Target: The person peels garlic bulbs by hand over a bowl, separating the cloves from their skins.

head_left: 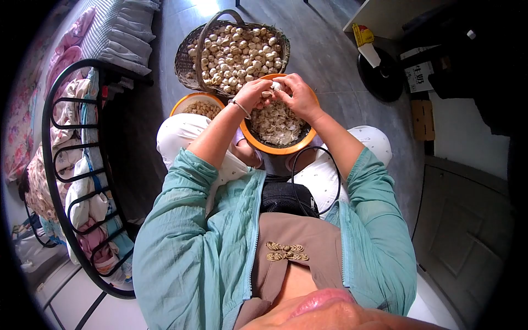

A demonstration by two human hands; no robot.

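Note:
My left hand and my right hand meet above an orange-rimmed basin, fingers closed around a garlic bulb. Part of the bulb is hidden by the fingers. Papery garlic skins fill the basin below. Just beyond it stands a wicker basket with an arched handle, heaped with whole garlic bulbs. To the left, partly behind my left forearm, a smaller orange-rimmed bowl holds loose garlic cloves.
A black metal bed frame hung with clothes is at the left. On the right are a round black base, a brown cardboard box and a grey door panel. A black cable loops over my lap.

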